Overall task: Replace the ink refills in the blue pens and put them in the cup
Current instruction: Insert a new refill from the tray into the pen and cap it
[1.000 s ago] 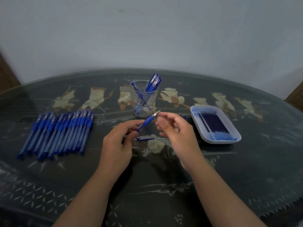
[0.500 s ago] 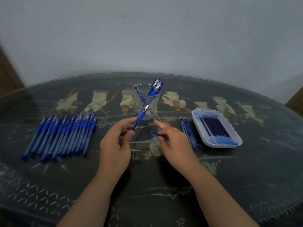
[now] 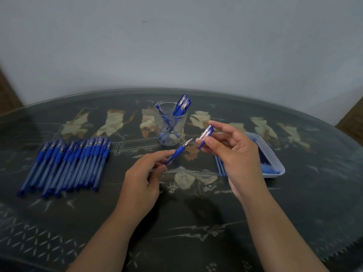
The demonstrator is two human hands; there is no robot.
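Note:
My left hand (image 3: 144,179) grips an uncapped blue pen (image 3: 177,152), its metal tip pointing up and right. My right hand (image 3: 233,152) pinches the pen's clear cap (image 3: 205,136) with a blue clip, a short gap from the tip. Behind both stands a clear glass cup (image 3: 170,124) holding several blue pens. A row of several capped blue pens (image 3: 66,165) lies on the table at the left. A white tray (image 3: 276,163) with dark blue refills sits at the right, partly hidden by my right hand.
The dark glass-topped table (image 3: 196,222) has a pale inlaid pattern. A few loose blue refills (image 3: 220,167) lie just left of the tray. A grey wall runs behind the table's curved far edge.
My right hand picked the cap up from the table and raised it toward the pen tip. My left hand kept its grip on the pen and lowered it slightly.

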